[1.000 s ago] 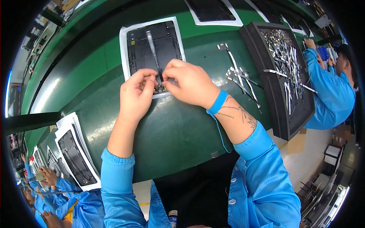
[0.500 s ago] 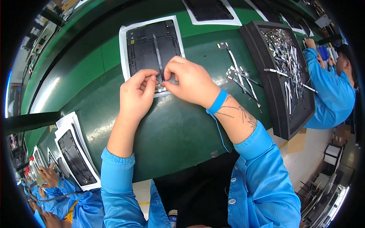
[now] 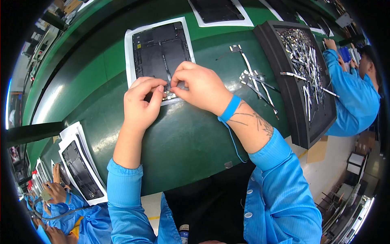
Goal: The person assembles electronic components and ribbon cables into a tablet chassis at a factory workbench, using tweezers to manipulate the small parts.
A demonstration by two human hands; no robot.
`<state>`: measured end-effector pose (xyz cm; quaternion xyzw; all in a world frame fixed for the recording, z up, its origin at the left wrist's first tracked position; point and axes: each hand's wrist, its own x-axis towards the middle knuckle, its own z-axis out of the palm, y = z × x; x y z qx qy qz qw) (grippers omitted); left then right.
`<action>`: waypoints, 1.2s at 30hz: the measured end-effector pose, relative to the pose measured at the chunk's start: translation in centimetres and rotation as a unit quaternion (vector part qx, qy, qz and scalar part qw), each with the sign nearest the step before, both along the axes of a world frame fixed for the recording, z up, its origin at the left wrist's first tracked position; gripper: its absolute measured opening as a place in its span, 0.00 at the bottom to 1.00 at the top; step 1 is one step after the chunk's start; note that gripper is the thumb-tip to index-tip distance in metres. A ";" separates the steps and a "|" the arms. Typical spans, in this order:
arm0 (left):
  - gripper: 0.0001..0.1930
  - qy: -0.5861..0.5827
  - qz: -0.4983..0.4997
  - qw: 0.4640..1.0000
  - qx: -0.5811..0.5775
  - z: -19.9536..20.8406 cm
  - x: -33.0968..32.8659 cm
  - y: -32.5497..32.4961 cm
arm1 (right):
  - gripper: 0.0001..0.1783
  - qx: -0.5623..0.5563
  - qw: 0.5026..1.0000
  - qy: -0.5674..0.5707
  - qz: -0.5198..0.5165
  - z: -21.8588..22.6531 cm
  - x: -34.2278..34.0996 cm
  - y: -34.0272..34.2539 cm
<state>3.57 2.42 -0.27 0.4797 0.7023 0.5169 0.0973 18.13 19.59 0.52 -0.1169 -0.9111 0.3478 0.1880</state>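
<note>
A black tablet back housing (image 3: 150, 49) lies on a white sheet (image 3: 129, 57) in front of me. Down its middle runs a narrow flat flex cable (image 3: 165, 65), ending near a small connector board (image 3: 170, 96) at the housing's near edge. My right hand (image 3: 199, 83) has thumb and forefinger pinched at the cable's near end. Over the near left corner, my left hand (image 3: 142, 101) is closed, thumb against forefinger beside the connector board; anything between those fingertips is hidden. A blue wrist strap (image 3: 231, 107) with a cord circles my right wrist.
Several loose flex cables (image 3: 258, 85) lie on the green table right of the housing. Beyond them stands a black tray (image 3: 286, 97) heaped with more cables. Other housings on paper (image 3: 83, 168) lie left and at the back. Co-workers in blue sleeves (image 3: 353, 105) sit on both sides.
The view has shifted a little. Both hands stay at the housing's near edge, fingertips slightly moved. The flex cable's far part, broad and pale before, now looks thinner and darker against the housing.
</note>
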 end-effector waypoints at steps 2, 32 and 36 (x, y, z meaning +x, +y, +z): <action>0.07 0.001 0.012 1.000 -0.014 0.2 0.2 0.1 | 0.08 0.000 1.000 0.001 0.004 -0.2 -0.1 0.1; 0.07 0.013 0.027 0.999 -0.029 0.0 0.0 0.2 | 0.05 -0.028 0.999 -0.014 0.018 0.1 0.0 0.1; 0.08 0.021 0.023 0.999 -0.026 0.1 0.1 0.0 | 0.06 -0.035 0.999 -0.012 0.019 0.2 0.1 0.0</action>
